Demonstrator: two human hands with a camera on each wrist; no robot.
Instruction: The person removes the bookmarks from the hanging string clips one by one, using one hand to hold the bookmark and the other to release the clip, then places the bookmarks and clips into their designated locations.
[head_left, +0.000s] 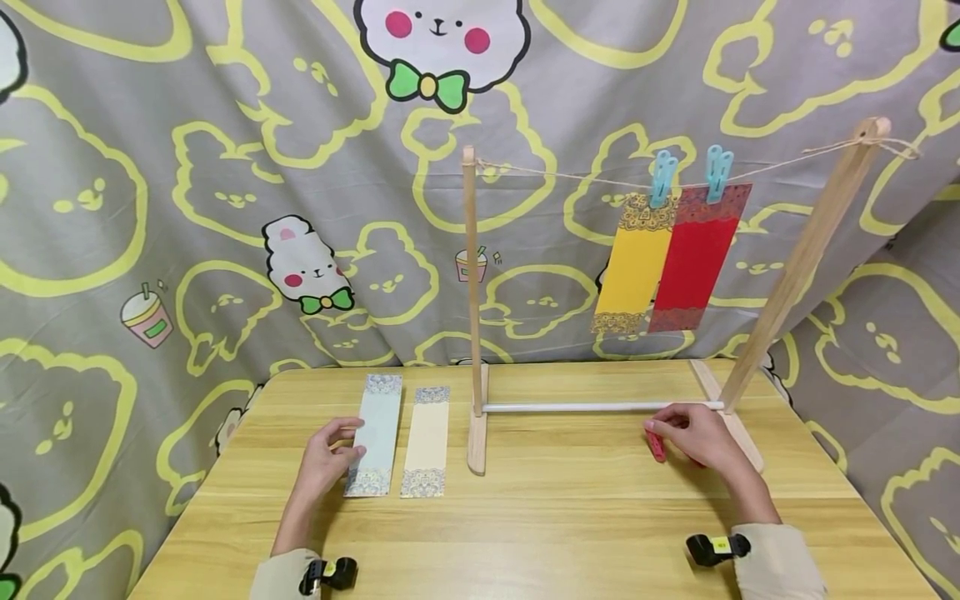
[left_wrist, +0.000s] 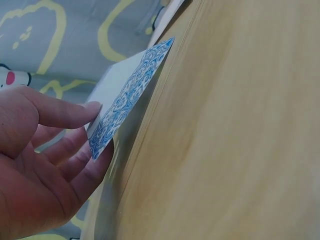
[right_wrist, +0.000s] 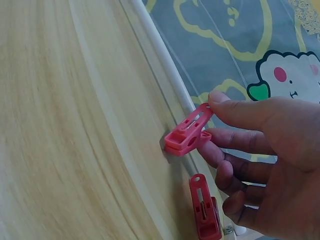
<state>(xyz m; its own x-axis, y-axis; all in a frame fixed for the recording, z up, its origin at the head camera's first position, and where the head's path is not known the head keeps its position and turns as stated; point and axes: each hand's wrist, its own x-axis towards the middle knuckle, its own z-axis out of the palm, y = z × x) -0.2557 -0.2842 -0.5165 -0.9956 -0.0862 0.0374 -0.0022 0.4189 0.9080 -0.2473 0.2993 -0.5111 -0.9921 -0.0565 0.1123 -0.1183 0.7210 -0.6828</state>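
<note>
My left hand (head_left: 327,457) pinches the left edge of a pale blue card (head_left: 378,433) with a patterned border. In the left wrist view the thumb lies on top of this card (left_wrist: 122,92) and the fingers are beneath, its near side tilted up off the table. Beside it on the right lies a cream card (head_left: 427,437). My right hand (head_left: 697,437) pinches a red clothespin (right_wrist: 187,132) by its handles between thumb and fingers. A second red clothespin (right_wrist: 204,207) rests on the table, under that hand.
A wooden stand with a left post (head_left: 472,283) and right post (head_left: 802,258) carries a string (head_left: 577,177). From it hang a yellow card (head_left: 636,267) and a red card (head_left: 697,267), held by blue clothespins (head_left: 663,177). A white rod (head_left: 570,407) joins the feet.
</note>
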